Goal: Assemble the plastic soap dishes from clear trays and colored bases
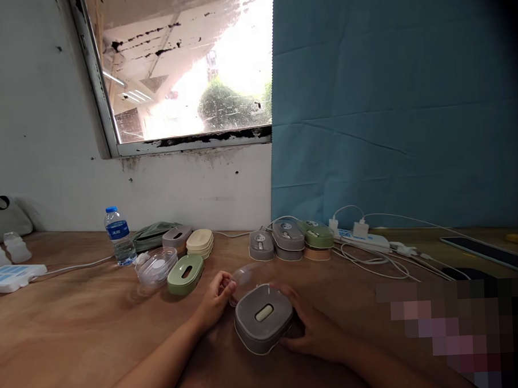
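Observation:
A grey rounded box (259, 331) with a pale insert in the oval slot of its top is in front of me in the head view. My right hand (310, 329) is wrapped around its right side, thumb at the near edge and fingers at the far edge. Just behind the box is a clear plastic cover (251, 274), faint against the brown table. My left hand (220, 293) pinches the left edge of this cover with curled fingers. The underside of the grey box is hidden.
Left of centre stand a green box (186, 274), clear plastic covers (156, 268), a stack of cream lids (200, 243) and a water bottle (120, 237). Several finished-looking boxes (288, 238) are stacked at the back. Right of them lie a power strip (366, 241) with cables and a phone (485, 251).

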`<state>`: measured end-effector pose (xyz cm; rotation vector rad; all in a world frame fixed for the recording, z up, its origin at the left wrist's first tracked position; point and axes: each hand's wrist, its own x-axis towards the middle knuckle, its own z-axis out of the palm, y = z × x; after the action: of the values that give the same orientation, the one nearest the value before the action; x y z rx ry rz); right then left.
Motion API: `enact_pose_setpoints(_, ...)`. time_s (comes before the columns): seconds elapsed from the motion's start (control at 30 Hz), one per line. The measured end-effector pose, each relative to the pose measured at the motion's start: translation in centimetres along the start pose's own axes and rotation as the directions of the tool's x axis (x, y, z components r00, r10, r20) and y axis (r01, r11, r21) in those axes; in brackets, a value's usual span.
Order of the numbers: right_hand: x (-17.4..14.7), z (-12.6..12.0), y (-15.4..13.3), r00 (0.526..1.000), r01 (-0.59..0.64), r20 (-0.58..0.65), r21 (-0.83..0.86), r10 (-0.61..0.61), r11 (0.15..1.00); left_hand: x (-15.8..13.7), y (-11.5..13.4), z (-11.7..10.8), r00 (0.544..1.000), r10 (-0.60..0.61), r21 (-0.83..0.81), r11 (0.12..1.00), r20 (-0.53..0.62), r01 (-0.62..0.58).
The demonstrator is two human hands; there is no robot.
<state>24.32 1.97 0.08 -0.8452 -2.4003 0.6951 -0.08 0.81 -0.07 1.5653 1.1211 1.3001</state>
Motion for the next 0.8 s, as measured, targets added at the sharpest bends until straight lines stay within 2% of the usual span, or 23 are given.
enact_pose_setpoints(0.1,0.1,-0.3,-0.6,0.998,-0.01,0.055,-0.034,0.012,0.999,0.2,-0.4,-0.3,0.994,-0.046,-0.026,0.999,-0.094,0.044)
enact_pose_setpoints(0.27,0.1,-0.4,-0.8,0.998,-0.019,0.059,-0.04,0.021,0.999,0.3,-0.4,-0.8,0.981,0.004,0.124,0.992,-0.195,0.021)
enact_pose_setpoints(0.33,0.1,-0.3,-0.8,0.998,-0.016,0.059,-0.044,0.018,0.999,0.2,-0.3,-0.9,0.983,0.009,0.195,0.98,-0.184,0.027)
enact_pose_setpoints(0.5,0.1,-0.3,-0.8,0.998,-0.011,0.061,-0.049,0.014,0.999,0.0,-0.1,-0.7,0.997,-0.002,0.401,0.916,-0.071,0.03)
enact_pose_setpoints(0.63,0.0,-0.4,-1.0,0.998,-0.023,0.063,-0.044,0.026,0.999,0.1,-0.3,-0.5,0.991,0.061,0.589,0.808,-0.117,0.02)
enact_pose_setpoints(0.73,0.1,-0.4,-1.1,0.997,-0.021,0.072,-0.042,0.024,0.999,0.3,-1.0,-0.5,0.986,0.081,0.617,0.787,-0.149,0.029)
enact_pose_setpoints(0.8,0.2,-0.4,-1.0,0.997,-0.022,0.075,-0.045,0.025,0.999,0.4,-1.4,-0.5,0.982,0.126,0.641,0.767,-0.14,-0.007)
